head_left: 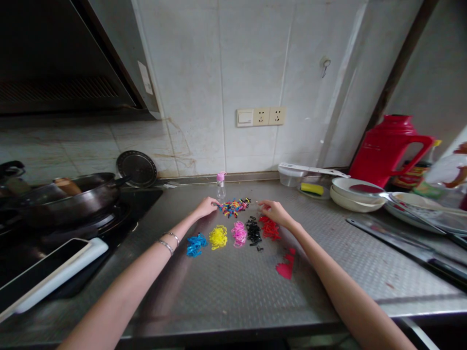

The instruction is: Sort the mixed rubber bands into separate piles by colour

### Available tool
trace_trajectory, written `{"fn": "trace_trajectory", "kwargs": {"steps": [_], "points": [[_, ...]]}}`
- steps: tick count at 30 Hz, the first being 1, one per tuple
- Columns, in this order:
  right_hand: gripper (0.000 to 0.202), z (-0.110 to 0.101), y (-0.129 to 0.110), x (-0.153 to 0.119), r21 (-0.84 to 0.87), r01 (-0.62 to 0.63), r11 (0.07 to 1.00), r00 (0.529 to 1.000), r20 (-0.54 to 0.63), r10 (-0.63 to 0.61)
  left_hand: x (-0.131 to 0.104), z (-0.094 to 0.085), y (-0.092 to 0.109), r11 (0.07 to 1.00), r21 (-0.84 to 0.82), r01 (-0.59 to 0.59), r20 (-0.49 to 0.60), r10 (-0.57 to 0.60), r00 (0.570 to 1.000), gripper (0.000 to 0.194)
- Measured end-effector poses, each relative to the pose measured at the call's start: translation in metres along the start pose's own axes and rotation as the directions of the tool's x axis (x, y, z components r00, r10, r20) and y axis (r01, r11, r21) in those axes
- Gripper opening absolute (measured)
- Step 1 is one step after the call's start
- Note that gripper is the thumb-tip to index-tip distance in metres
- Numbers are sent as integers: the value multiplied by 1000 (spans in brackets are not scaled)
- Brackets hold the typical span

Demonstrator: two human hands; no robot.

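A mixed-colour heap of small rubber bands [233,208] lies on the metal counter. My left hand [207,207] is at its left edge, fingertips pinched together at the bands; what they grip is too small to tell. Right of the heap, my right hand [273,211] hovers by the red rubber bands [270,228], its fingers also pinched, with any held thing unclear. Nearer me, separate piles form a row: blue rubber bands [196,245], yellow rubber bands [218,236], pink rubber bands [239,234] and black rubber bands [253,231].
Behind the heap stands a small clear bottle with a pink cap [221,184]. A torn red piece [286,265] lies near my right forearm. On the left are a pan [73,199] and a phone [44,272]; on the right, bowls [355,194], a knife [401,248] and a red thermos [386,150].
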State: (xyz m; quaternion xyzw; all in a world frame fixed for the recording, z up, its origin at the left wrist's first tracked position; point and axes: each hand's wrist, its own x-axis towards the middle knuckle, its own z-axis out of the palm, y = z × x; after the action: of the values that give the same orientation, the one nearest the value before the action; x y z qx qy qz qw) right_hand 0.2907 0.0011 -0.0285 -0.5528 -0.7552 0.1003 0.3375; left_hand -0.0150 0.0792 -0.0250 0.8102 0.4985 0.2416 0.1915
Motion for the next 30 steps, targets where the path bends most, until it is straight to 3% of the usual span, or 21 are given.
{"fn": "trace_trajectory", "kwargs": {"steps": [18,25,30], "points": [[32,0,3,-1,-52,-26,998,999,21,27,6,1,-5,999,-19,-38,-51,37,998,16],[33,-1,3,0,-77,-19,997,1000,0,19,-13,-15,-5,991,-133,-3,50,9,999,14],[31,-1,5,0,-92,-23,996,1000,-5,23,-32,-39,1,983,-171,65,214,-27,976,18]]}}
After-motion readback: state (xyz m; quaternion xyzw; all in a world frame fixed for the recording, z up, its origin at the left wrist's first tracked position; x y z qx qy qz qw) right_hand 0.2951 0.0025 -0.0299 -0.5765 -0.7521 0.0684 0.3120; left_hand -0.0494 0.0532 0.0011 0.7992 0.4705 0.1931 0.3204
